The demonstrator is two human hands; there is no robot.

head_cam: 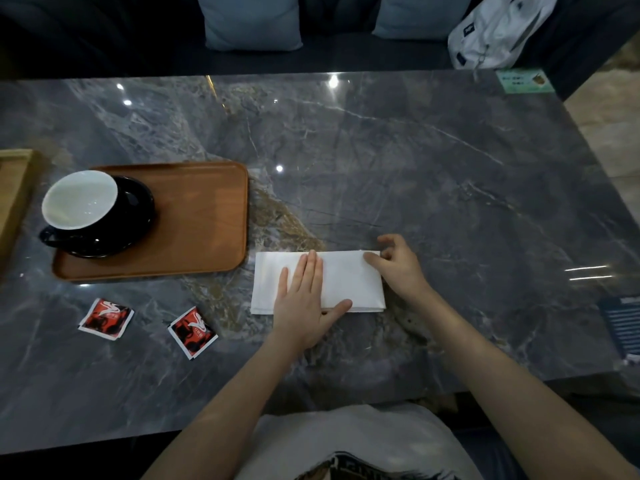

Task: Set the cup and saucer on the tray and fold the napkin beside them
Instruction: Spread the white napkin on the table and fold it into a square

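A black cup (83, 202) with a white inside stands on a black saucer (138, 220) at the left end of the brown wooden tray (201, 216). Right of the tray, on the grey marble table (398, 161), lies a white napkin (346, 278) folded into a long rectangle. My left hand (304, 299) lies flat on the napkin's middle with straight fingers. My right hand (398, 265) pinches the napkin's far right corner between thumb and fingers.
Two red and black sachets (105, 318) (193, 331) lie in front of the tray. A light wooden box edge (14, 202) shows at far left. A card (524, 81) sits at the far right corner; cushions (252, 22) and a white bag (498, 29) rest on the sofa beyond.
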